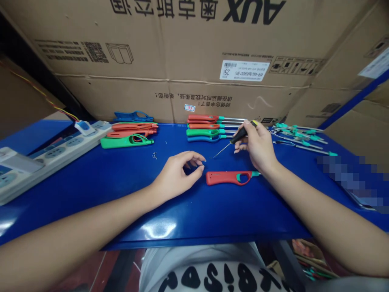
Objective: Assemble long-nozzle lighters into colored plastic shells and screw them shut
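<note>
My right hand (258, 144) grips a screwdriver (238, 136) with a black and yellow handle, its thin shaft slanting down to the left. By the screwdriver's tip lies a tiny screw (210, 157) on the blue table; whether they touch I cannot tell. My left hand (185, 170) hovers just left of the screw, fingers curved and apart, with nothing visible in them. Below both hands rests a red lighter (226, 178) with a teal trigger, lying on its side. Several small screws (154, 155) sit in a loose pile to the left of my left hand.
Finished-looking lighters with metal tubes (203, 126) lie at the back middle. Coloured lighter shells (130, 132) are stacked back left, beside a white power strip (57, 156). Teal-ended metal tubes (299, 136) lie back right. A cardboard box (182, 65) walls off the rear.
</note>
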A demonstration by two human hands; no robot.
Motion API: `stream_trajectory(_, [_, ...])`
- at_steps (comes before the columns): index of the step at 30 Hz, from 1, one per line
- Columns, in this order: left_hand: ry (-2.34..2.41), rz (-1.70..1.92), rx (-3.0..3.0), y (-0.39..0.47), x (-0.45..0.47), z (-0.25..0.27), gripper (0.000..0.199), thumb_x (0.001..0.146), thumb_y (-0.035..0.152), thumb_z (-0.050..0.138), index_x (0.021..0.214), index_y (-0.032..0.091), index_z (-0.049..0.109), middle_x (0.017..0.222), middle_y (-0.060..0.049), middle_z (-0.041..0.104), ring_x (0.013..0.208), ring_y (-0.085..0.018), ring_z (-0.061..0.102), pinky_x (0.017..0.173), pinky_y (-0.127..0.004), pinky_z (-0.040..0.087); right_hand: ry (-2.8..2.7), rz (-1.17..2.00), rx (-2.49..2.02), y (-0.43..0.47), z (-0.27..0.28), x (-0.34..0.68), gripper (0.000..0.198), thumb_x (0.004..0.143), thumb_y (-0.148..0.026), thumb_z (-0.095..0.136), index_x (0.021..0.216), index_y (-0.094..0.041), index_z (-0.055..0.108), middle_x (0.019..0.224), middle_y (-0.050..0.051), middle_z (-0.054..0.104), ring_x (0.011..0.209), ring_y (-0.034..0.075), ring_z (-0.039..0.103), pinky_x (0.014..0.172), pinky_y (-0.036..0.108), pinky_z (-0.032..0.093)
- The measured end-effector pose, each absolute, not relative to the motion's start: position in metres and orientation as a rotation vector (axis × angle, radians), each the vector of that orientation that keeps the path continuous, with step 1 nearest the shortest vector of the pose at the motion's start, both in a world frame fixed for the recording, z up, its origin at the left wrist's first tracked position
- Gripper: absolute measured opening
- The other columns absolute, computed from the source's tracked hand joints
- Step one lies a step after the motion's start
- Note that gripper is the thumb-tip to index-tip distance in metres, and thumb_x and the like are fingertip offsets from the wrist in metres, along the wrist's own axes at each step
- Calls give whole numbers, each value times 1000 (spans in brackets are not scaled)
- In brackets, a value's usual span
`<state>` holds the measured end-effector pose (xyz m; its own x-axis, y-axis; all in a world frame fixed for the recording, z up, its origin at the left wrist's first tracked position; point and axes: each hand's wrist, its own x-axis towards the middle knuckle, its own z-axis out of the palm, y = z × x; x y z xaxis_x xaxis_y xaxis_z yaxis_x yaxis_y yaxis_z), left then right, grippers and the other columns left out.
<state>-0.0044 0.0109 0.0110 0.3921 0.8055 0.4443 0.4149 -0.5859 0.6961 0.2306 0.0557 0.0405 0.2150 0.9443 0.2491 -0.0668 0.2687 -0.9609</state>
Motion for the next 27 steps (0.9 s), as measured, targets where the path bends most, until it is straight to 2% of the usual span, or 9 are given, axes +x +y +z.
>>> stream_trajectory(7, [1027, 999, 2246, 12, -5, 8, 21, 86, 16, 64, 106, 19, 67, 95, -3, 72, 85, -16, 66, 79, -31, 53, -1244, 814, -1021, 57, 35, 229, 43, 79, -64, 70, 78, -23, 56, 64, -3, 64, 39, 12, 58, 36, 27, 54])
stream_trajectory(13, [1045, 991, 2242, 13, -5, 8, 21, 87, 16, 63, 108, 17, 67, 96, -4, 71, 85, -16, 66, 79, -31, 53, -1254, 747, -978, 55, 34, 228, 42, 81, -64, 69, 81, -24, 55, 65, -4, 62, 42, 12, 60, 38, 26, 54])
stream_trajectory(18, [1061, 975, 2246, 13, -5, 7, 20, 88, 16, 62, 108, 18, 67, 96, -4, 71, 85, -16, 66, 78, -31, 53, -1264, 804, -999, 55, 32, 227, 47, 77, -68, 70, 82, -23, 55, 67, -3, 64, 43, 12, 61, 39, 26, 55])
stream_trajectory(23, [1082, 994, 2276, 15, -7, 6, 27, 89, 21, 65, 116, 19, 66, 105, -6, 68, 88, -17, 64, 76, -31, 54, -1163, 893, -962, 46, 41, 222, 40, 81, -61, 70, 81, -24, 56, 68, -3, 64, 43, 11, 59, 39, 25, 52])
stream_trajectory(27, [1058, 1022, 2271, 13, -6, 8, 32, 89, 28, 70, 121, 21, 67, 111, -7, 68, 90, -17, 65, 80, -32, 55, -1092, 968, -919, 36, 51, 216, 38, 78, -59, 72, 81, -24, 56, 69, -3, 64, 43, 11, 57, 40, 25, 52])
